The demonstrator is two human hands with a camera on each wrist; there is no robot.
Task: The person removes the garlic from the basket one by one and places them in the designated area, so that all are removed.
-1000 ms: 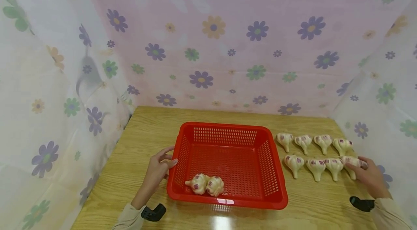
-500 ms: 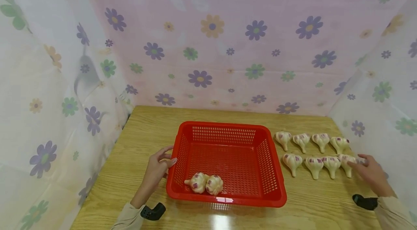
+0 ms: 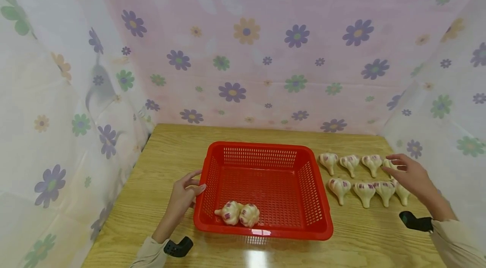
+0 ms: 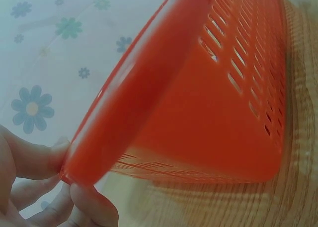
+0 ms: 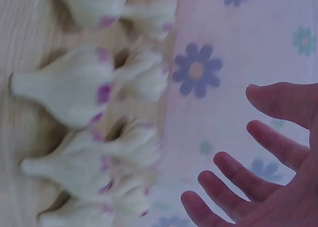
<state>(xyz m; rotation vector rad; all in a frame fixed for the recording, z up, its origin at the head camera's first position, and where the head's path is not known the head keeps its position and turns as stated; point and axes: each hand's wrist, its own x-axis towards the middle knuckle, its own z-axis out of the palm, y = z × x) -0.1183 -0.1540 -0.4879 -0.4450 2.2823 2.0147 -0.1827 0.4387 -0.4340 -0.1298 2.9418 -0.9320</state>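
My left hand (image 3: 180, 197) pinches the left rim of a red plastic basket (image 3: 320, 200), thumb on top and fingers beneath it; the left wrist view shows the grip on the rim (image 4: 134, 88) up close. Two purple-marked garlic bulbs, one (image 3: 230, 213) beside the other (image 3: 249, 215), lie at the basket's front left. Above the right end of the rows my right hand (image 3: 413, 177) holds nothing, its fingers spread and relaxed. It partly hides the last back-row garlic bulb (image 3: 389, 164). In the right wrist view, garlic bulbs (image 5: 74, 88) lie apart from the fingers.
Two rows of garlic bulbs lie right of the basket, a back row (image 3: 349, 165) and a front row (image 3: 339, 190). All stand on a wooden table (image 3: 171, 145). Flowered cloth (image 3: 265, 69) surrounds it at the back and sides.
My right hand leaves the front row's right end, moving first right, then back and left over the back row's last garlic bulb. The left hand keeps its hold on the basket.
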